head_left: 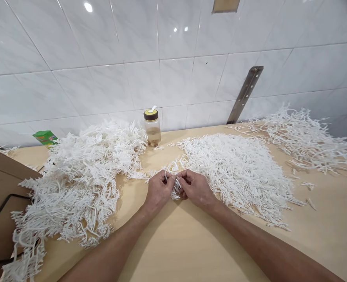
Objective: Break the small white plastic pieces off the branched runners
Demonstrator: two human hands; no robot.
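Observation:
My left hand and my right hand meet over the middle of the table, thumbs and fingertips pinched almost together. Between them is a small white branched strand piece, thin and plastic-looking, partly hidden by the fingers. Both hands appear to grip it. Just right of my right hand spreads a flat heap of short white strand pieces. A taller, looser heap of white branched strands lies to the left of my left hand. A few loose bits lie just beyond my fingertips.
A bottle with a brown-and-yellow lid stands near the tiled wall. Thinner white strands lie at the back right. A green packet sits behind the left heap. A cardboard box is at far left, a metal bracket against the wall.

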